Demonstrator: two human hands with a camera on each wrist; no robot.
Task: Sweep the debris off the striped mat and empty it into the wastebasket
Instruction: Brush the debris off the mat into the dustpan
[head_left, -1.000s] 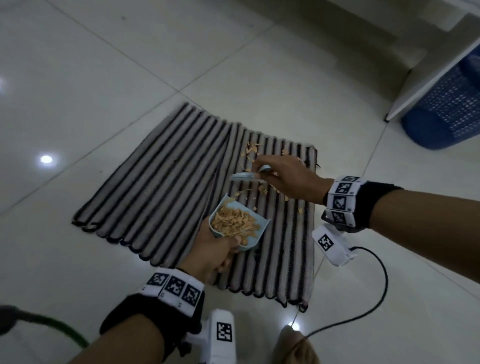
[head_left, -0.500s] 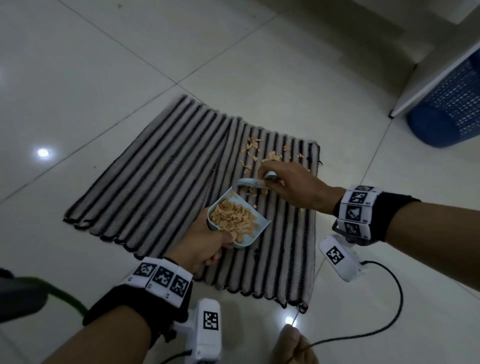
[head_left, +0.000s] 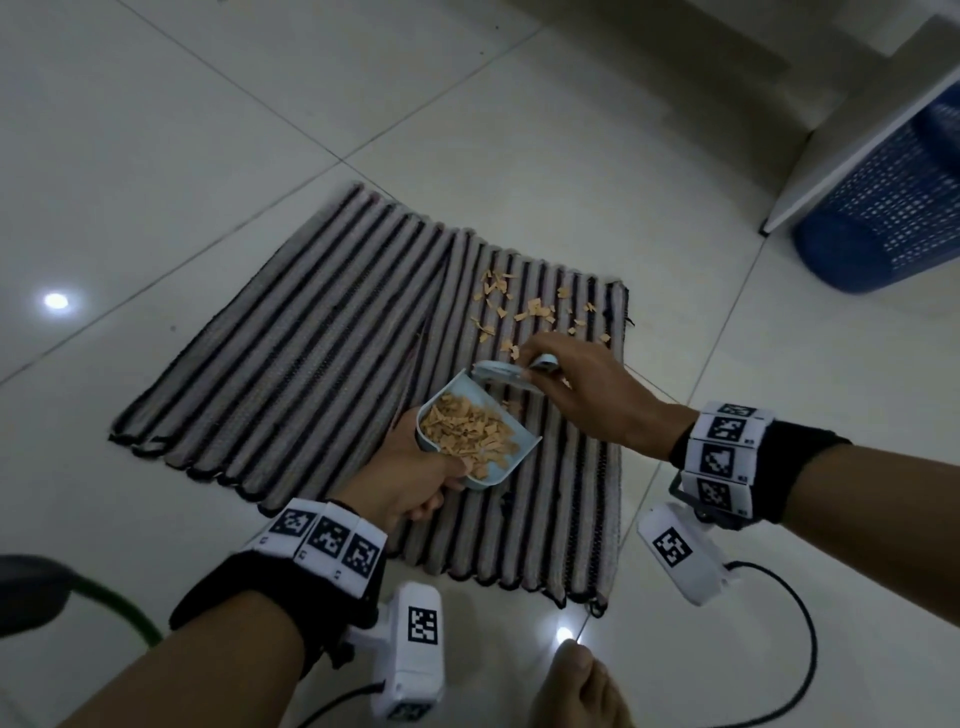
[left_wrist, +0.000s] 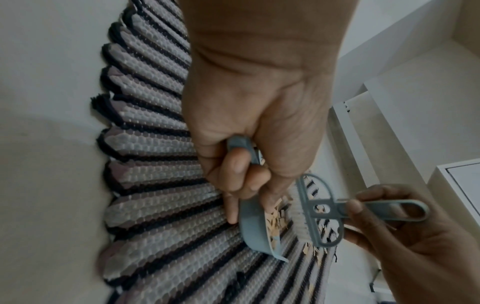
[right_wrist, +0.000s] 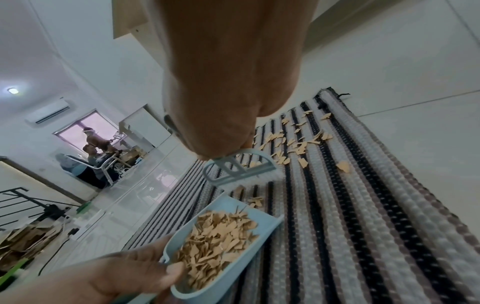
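Note:
A grey-and-black striped mat (head_left: 311, 364) lies on the tiled floor. My left hand (head_left: 415, 478) grips the handle of a small light-blue dustpan (head_left: 511, 465), also seen as the dustpan (right_wrist: 228, 267), heaped with tan chips and tilted on the mat. My right hand (head_left: 582, 395) pinches the handle of a small blue brush (head_left: 498, 373), whose head, the brush (left_wrist: 314, 214), stands at the pan's far lip with bristles on the mat. Loose tan debris (head_left: 524, 312) lies scattered beyond the brush near the mat's far right corner, the debris (right_wrist: 298, 148).
A blue mesh wastebasket (head_left: 883, 208) stands at the far right, half under a white furniture panel (head_left: 862, 130). A black cable (head_left: 795, 649) loops on the floor by my right wrist. A bare foot (head_left: 576, 686) is at the bottom edge. People sit far off in the right wrist view.
The brush and right hand have drawn back toward the dustpan, leaving more debris uncovered beyond them. The dustpan stays in my left hand at about the same spot.

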